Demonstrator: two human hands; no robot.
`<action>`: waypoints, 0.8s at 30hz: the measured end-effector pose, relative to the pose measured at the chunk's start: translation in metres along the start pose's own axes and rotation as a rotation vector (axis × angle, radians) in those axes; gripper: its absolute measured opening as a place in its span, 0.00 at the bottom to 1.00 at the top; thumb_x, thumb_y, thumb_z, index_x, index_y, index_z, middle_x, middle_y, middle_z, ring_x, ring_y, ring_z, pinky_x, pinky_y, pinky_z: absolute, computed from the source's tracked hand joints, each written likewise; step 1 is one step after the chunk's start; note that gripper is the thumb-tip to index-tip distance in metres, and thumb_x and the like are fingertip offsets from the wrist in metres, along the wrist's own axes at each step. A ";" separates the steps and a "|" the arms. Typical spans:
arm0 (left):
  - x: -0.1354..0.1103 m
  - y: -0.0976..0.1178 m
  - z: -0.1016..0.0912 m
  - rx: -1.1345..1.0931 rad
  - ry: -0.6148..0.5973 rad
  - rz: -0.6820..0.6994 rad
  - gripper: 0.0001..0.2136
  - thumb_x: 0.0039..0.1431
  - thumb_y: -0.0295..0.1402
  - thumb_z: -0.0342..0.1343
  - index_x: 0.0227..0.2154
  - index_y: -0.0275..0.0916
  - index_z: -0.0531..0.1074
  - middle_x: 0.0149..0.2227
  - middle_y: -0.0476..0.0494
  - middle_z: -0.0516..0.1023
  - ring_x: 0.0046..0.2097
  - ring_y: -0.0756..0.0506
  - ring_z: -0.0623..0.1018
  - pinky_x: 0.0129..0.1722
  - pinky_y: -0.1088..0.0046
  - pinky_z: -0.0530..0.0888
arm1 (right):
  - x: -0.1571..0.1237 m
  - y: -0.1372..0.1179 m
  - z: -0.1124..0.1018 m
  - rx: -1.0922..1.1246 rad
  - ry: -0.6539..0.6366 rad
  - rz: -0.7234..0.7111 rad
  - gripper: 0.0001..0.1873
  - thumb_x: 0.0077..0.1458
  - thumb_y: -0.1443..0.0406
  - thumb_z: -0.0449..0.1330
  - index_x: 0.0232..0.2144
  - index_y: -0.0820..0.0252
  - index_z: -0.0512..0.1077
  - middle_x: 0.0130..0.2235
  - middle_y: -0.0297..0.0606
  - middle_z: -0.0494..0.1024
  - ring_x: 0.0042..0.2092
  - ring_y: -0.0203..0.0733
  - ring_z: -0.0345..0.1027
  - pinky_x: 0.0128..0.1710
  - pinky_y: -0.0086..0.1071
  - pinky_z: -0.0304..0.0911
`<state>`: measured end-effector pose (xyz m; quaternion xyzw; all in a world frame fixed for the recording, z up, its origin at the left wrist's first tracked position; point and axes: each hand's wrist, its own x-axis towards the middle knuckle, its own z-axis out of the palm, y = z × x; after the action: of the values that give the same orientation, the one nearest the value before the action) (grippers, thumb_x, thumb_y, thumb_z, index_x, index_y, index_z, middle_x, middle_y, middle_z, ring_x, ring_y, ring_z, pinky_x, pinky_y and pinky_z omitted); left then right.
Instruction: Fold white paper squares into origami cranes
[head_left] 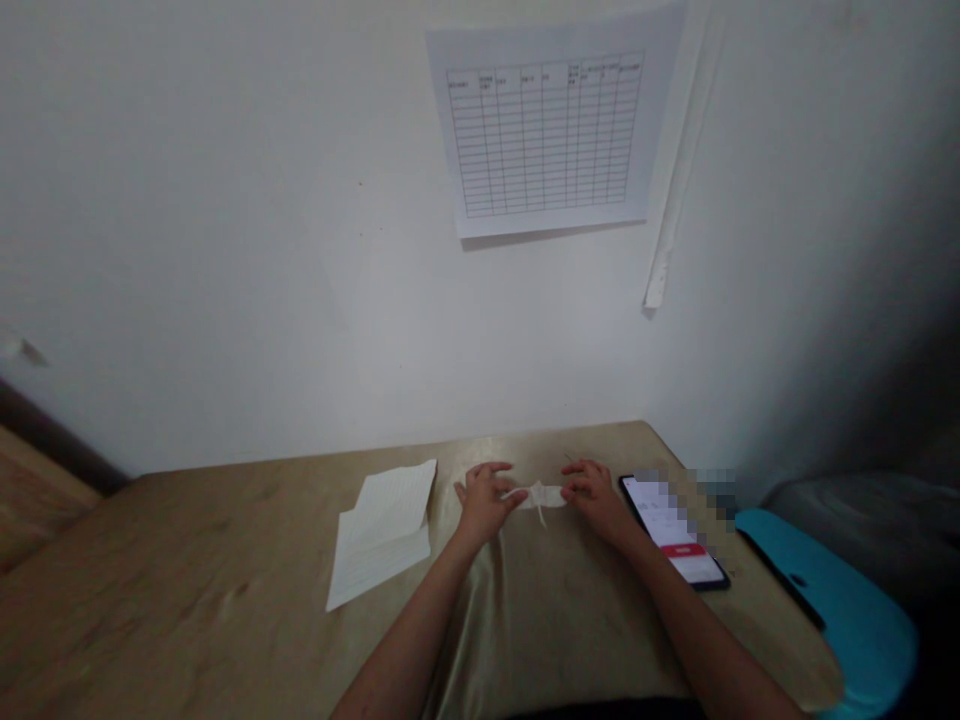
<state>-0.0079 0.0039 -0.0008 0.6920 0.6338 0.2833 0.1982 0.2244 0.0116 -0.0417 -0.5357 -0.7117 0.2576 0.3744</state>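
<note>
A small white bow-like piece (541, 496), perhaps paper or cloth, stretches between my hands just above the table covering. Gathered at its middle, it has a thin white tail hanging down toward me. My left hand (484, 500) pinches the left end between thumb and fingers. At the right end, my right hand (594, 498) has its thumb and index finger closed on the edge, the other fingers raised. A thin dark line shows by the right fingertips, too fine to identify.
Folded lined paper (386, 530) lies left of my hands. A lit smartphone (679, 540), partly blurred out, rests at the right. The table (225, 580) has a shiny tan cover. Beyond its right edge is a teal object (840, 610). A printed table sheet (547, 130) hangs on the wall.
</note>
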 end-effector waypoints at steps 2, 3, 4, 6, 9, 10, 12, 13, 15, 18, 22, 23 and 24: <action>0.001 -0.001 0.000 -0.002 0.000 0.000 0.07 0.55 0.40 0.65 0.26 0.46 0.81 0.58 0.48 0.76 0.63 0.35 0.64 0.64 0.37 0.50 | 0.000 0.001 0.001 0.007 -0.008 -0.001 0.10 0.57 0.61 0.60 0.26 0.55 0.78 0.53 0.40 0.73 0.62 0.48 0.52 0.65 0.45 0.48; 0.001 -0.002 0.000 -0.003 0.001 0.002 0.07 0.55 0.40 0.65 0.26 0.46 0.81 0.58 0.48 0.76 0.64 0.35 0.63 0.64 0.38 0.50 | 0.000 0.001 0.001 0.006 -0.004 0.002 0.10 0.57 0.61 0.60 0.26 0.55 0.78 0.53 0.40 0.73 0.62 0.48 0.52 0.65 0.45 0.48; 0.001 -0.003 0.000 -0.003 0.001 0.003 0.06 0.55 0.41 0.65 0.27 0.46 0.81 0.58 0.48 0.76 0.64 0.35 0.63 0.64 0.38 0.50 | 0.001 0.001 0.002 0.004 0.006 0.009 0.09 0.56 0.61 0.61 0.26 0.55 0.78 0.53 0.40 0.73 0.61 0.48 0.53 0.65 0.45 0.48; 0.002 -0.003 0.000 -0.001 -0.001 0.006 0.07 0.55 0.41 0.65 0.27 0.46 0.81 0.58 0.48 0.75 0.64 0.35 0.63 0.64 0.38 0.51 | 0.001 0.001 0.001 -0.002 0.038 0.028 0.08 0.55 0.61 0.62 0.26 0.55 0.78 0.52 0.40 0.73 0.61 0.49 0.54 0.65 0.45 0.48; 0.001 -0.002 0.000 0.005 -0.009 0.005 0.08 0.56 0.42 0.64 0.28 0.46 0.81 0.58 0.47 0.75 0.64 0.34 0.63 0.64 0.39 0.52 | 0.002 0.002 -0.001 -0.011 0.084 0.049 0.08 0.54 0.61 0.61 0.27 0.55 0.78 0.51 0.41 0.73 0.59 0.49 0.56 0.64 0.46 0.50; 0.000 -0.001 0.000 0.004 -0.008 0.005 0.07 0.56 0.42 0.64 0.28 0.46 0.81 0.58 0.47 0.75 0.64 0.35 0.63 0.64 0.39 0.53 | 0.003 0.002 -0.002 -0.015 0.095 0.051 0.08 0.54 0.60 0.61 0.27 0.55 0.78 0.51 0.41 0.73 0.59 0.49 0.57 0.64 0.46 0.51; 0.000 0.001 0.000 -0.001 0.002 0.003 0.06 0.56 0.41 0.64 0.32 0.47 0.82 0.58 0.47 0.75 0.63 0.35 0.64 0.64 0.41 0.54 | 0.004 0.001 -0.005 -0.027 0.127 0.054 0.09 0.54 0.60 0.60 0.27 0.55 0.78 0.51 0.41 0.74 0.59 0.49 0.57 0.63 0.45 0.52; -0.001 0.001 0.000 -0.003 0.011 0.001 0.06 0.56 0.40 0.64 0.34 0.49 0.82 0.59 0.48 0.74 0.63 0.36 0.64 0.63 0.42 0.55 | 0.006 0.001 -0.007 -0.036 0.151 0.061 0.09 0.54 0.60 0.60 0.27 0.55 0.78 0.51 0.42 0.74 0.59 0.50 0.57 0.63 0.45 0.52; -0.001 0.000 0.001 0.002 0.026 -0.003 0.09 0.56 0.40 0.64 0.40 0.51 0.81 0.59 0.47 0.74 0.63 0.36 0.65 0.63 0.43 0.57 | 0.009 0.003 -0.012 -0.059 0.226 0.098 0.10 0.54 0.59 0.59 0.27 0.55 0.78 0.51 0.42 0.74 0.59 0.51 0.57 0.63 0.45 0.52; -0.002 -0.003 0.004 0.047 0.017 -0.009 0.13 0.56 0.41 0.64 0.45 0.52 0.79 0.59 0.46 0.73 0.63 0.36 0.64 0.63 0.43 0.56 | 0.013 0.011 -0.027 -0.113 0.396 0.175 0.14 0.55 0.58 0.57 0.30 0.57 0.79 0.50 0.46 0.75 0.58 0.53 0.58 0.61 0.45 0.51; -0.004 -0.005 0.007 0.101 -0.015 0.004 0.11 0.55 0.42 0.64 0.41 0.53 0.80 0.59 0.46 0.72 0.64 0.35 0.63 0.64 0.38 0.50 | 0.013 0.031 -0.053 -0.330 0.542 0.305 0.19 0.57 0.57 0.53 0.36 0.64 0.80 0.48 0.51 0.77 0.55 0.53 0.61 0.60 0.47 0.46; -0.004 -0.005 0.008 0.109 -0.020 0.007 0.10 0.55 0.42 0.64 0.41 0.53 0.80 0.59 0.46 0.72 0.64 0.35 0.62 0.64 0.37 0.50 | 0.012 0.035 -0.059 -0.398 0.536 0.330 0.20 0.57 0.57 0.52 0.36 0.64 0.80 0.47 0.52 0.77 0.54 0.53 0.62 0.60 0.48 0.46; -0.005 -0.004 0.008 0.116 -0.023 0.009 0.09 0.55 0.42 0.64 0.40 0.53 0.80 0.59 0.46 0.72 0.64 0.35 0.62 0.63 0.36 0.49 | 0.011 0.038 -0.063 -0.421 0.534 0.341 0.20 0.57 0.58 0.52 0.36 0.66 0.80 0.46 0.53 0.78 0.54 0.54 0.63 0.60 0.49 0.44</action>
<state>-0.0059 0.0006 -0.0105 0.7083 0.6437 0.2389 0.1640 0.2959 0.0314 -0.0312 -0.7600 -0.5271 0.0158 0.3800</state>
